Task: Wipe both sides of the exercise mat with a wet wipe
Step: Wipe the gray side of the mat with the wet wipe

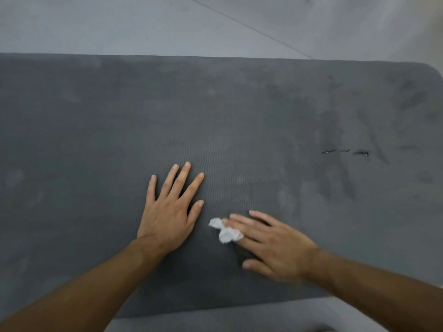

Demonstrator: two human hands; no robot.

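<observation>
A dark grey exercise mat [215, 116] lies flat across the floor and fills most of the head view. My left hand [171, 209] rests flat on it with fingers spread. To its right, my right hand [271, 240] presses a crumpled white wet wipe [225, 231] onto the mat with straight fingers; the hand is motion-blurred. Most of the wipe sticks out past the fingertips, and the rest is hidden under them.
Pale grey floor [167, 25] lies beyond the mat's far edge and shows again at the near edge [215, 317]. The mat's right part has darker damp streaks and a small torn scuff [345, 152]. Its rounded far right corner [431, 68] is visible.
</observation>
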